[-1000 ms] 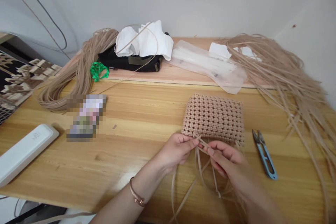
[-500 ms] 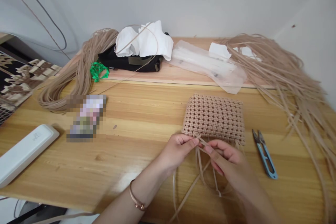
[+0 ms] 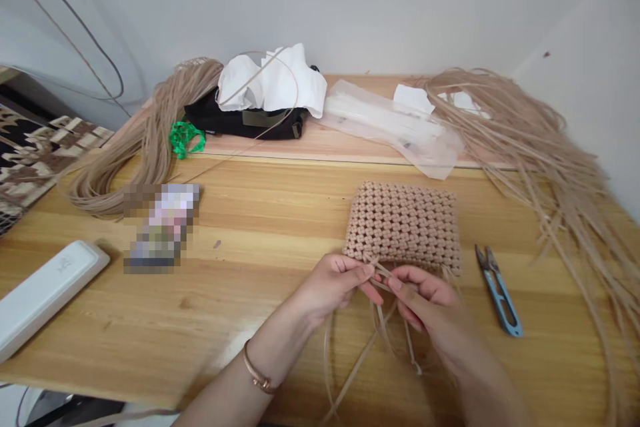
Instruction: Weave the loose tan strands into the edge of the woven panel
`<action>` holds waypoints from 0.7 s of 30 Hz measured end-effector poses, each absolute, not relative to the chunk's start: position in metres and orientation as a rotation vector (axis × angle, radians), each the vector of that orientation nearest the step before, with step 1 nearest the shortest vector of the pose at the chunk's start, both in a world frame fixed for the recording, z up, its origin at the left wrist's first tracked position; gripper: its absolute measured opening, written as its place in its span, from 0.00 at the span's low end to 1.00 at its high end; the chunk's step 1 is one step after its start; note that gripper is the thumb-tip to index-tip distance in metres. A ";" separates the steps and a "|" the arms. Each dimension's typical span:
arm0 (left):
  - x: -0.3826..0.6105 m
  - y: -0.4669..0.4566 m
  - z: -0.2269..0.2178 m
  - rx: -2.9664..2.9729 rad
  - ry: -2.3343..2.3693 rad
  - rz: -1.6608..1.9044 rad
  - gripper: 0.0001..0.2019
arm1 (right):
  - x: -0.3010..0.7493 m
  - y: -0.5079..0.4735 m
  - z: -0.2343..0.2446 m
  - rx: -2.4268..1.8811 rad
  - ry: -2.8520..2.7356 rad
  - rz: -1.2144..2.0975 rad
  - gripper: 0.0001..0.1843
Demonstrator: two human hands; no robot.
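Observation:
A tan woven piece (image 3: pixel 404 223) with a knobbly open weave lies on the wooden table in front of me. At its lower left edge, my left hand (image 3: pixel 345 280) pinches thin beige cords between thumb and finger. Just to the right, my right hand (image 3: pixel 425 297) grips the same beige cords (image 3: pixel 382 272), fingers closed. Between the hands the cords run in a short stretch and cross near the edge of the weave. Loose cord ends (image 3: pixel 363 360) hang down below both hands, one with a small knot. Blue thread snips (image 3: pixel 500 293) rest to the right of my right hand.
Long beige strands (image 3: pixel 540 147) spread over the right side; another bundle (image 3: pixel 155 127) curls at the back left. A black bag (image 3: pixel 250 123) with white tissue (image 3: pixel 295 80), a clear plastic bag (image 3: pixel 390 123), green string (image 3: pixel 186 139), a blurred phone (image 3: pixel 167 223) and a white case (image 3: pixel 55 293) surround the work.
My left fingers have shifted slightly, with one now extended lower under the cords. The right hand keeps its grip. The whole view has drifted a little.

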State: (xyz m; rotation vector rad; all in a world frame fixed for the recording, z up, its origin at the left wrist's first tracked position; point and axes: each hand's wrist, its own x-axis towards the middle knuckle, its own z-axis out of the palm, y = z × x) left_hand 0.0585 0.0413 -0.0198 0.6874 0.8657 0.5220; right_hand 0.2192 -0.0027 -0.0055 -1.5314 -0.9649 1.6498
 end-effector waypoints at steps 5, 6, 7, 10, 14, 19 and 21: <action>0.058 0.042 -0.020 0.670 0.847 0.527 0.16 | 0.220 -0.005 -0.007 -1.582 -0.978 1.608 0.18; 0.058 0.042 -0.020 0.664 0.844 0.525 0.16 | 0.220 -0.006 -0.007 -1.584 -0.978 1.601 0.18; 0.059 0.043 -0.020 0.658 0.841 0.521 0.15 | 0.220 -0.006 -0.006 -1.583 -0.979 1.599 0.17; 0.059 0.043 -0.020 0.641 0.831 0.515 0.15 | 0.220 -0.006 -0.007 -1.578 -0.981 1.596 0.17; 0.059 0.042 -0.019 0.640 0.850 0.520 0.15 | 0.221 -0.006 -0.010 -1.596 -0.985 1.586 0.16; 0.059 0.042 -0.020 0.662 0.870 0.530 0.16 | 0.221 -0.007 -0.014 -1.609 -0.988 1.549 0.16; 0.060 0.042 -0.019 0.671 0.877 0.534 0.16 | 0.221 -0.007 -0.014 -1.609 -1.002 1.538 0.16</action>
